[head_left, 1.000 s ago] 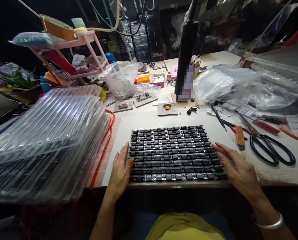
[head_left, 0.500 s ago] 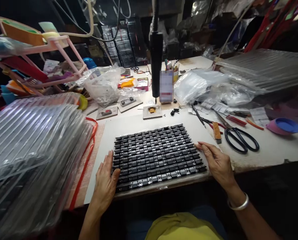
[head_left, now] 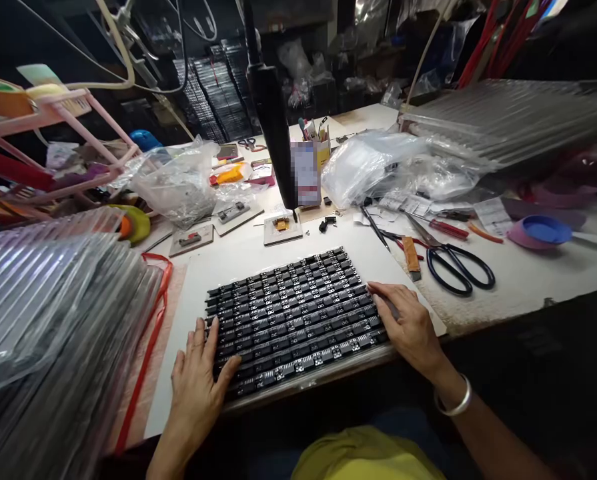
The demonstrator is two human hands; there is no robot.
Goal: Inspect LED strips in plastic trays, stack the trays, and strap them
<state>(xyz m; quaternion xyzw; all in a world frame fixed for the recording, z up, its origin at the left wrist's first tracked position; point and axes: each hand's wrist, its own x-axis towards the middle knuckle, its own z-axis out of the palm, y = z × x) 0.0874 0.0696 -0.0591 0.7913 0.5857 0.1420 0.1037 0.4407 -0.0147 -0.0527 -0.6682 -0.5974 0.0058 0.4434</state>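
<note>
Rows of small black parts with bright metal contacts fill a clear plastic tray, which lies on a white board in front of me. My left hand is at the tray's left edge, fingers spread, with the thumb over the near left corner of the rows. At the right edge rests my right hand, its thumb and stretched forefinger touching the ends of the rows. Its other fingers are partly hidden. Behind the tray a black electric screwdriver hangs tilted, its bit beside a small fixture block.
Stacked clear trays and a red ribbon lie left. Black-handled scissors, an orange-handled blade and a blue-and-pink dish are on the right. Plastic bags lie farther back, beside a phone-like screen.
The view has turned and tilted, shifting the bench leftward in the picture. My left fingers are more spread. The screwdriver hangs at more of a slant, and the tray stays in about the same place.
</note>
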